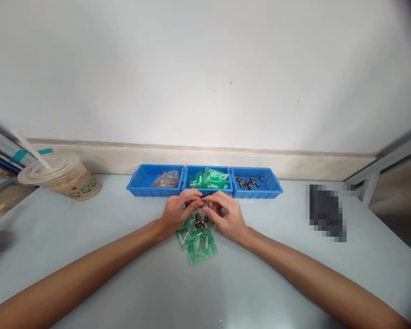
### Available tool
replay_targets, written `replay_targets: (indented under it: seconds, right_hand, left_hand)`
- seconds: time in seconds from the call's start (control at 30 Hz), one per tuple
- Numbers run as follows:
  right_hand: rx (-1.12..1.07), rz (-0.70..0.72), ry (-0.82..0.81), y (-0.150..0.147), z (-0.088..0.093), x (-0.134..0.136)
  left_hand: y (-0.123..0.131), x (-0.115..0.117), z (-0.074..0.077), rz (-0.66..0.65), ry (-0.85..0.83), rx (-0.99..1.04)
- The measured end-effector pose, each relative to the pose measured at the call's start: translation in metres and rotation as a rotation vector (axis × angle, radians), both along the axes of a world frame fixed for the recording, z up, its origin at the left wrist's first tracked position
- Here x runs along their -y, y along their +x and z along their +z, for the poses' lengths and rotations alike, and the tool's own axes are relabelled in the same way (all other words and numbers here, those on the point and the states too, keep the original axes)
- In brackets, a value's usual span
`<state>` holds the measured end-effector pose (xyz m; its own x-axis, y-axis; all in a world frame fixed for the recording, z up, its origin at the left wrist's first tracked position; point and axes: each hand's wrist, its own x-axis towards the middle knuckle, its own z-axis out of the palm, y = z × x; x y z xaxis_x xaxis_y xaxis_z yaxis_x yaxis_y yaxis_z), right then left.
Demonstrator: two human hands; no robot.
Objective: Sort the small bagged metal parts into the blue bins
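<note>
My left hand (180, 210) and my right hand (228, 214) meet above the middle of the table, fingertips pinched close together. Between them shows a bit of something small and clear or greyish, too hidden to name. Just beneath the fingers lies a pile of small dark metal cylindrical parts (202, 221), with crumpled clear plastic around it. Under and in front of this pile are green plastic packets (202, 250) with pale and dark slim pieces inside.
Behind my hands, three blue trays stand in a row: the left tray (140, 180) with clear bags (167, 179), the middle with green packets (214, 176), the right with loose metal parts (250, 183). A drink cup (65, 176) stands left; a blurred dark object (326, 212) lies right.
</note>
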<state>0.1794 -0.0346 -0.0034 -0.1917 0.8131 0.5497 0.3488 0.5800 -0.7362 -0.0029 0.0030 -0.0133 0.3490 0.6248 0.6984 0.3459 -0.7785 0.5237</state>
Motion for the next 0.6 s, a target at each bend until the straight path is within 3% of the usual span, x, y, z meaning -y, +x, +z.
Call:
replay_targets:
  seconds: [0.27, 0.43, 0.6]
  right_hand:
    - [-0.051, -0.048, -0.001, 0.0, -0.0015, 0.0]
    - [-0.116, -0.112, -0.044, 0.0011, -0.0048, -0.0018]
    - [-0.097, -0.093, -0.03, 0.0008, -0.0025, -0.0018]
  left_hand:
    - [0.0006, 0.0007, 0.006, -0.035, -0.011, -0.058]
    - [0.0028, -0.0022, 0.0074, -0.042, 0.128, -0.068]
    - [0.0037, -0.0015, 0.0089, -0.043, 0.144, -0.036]
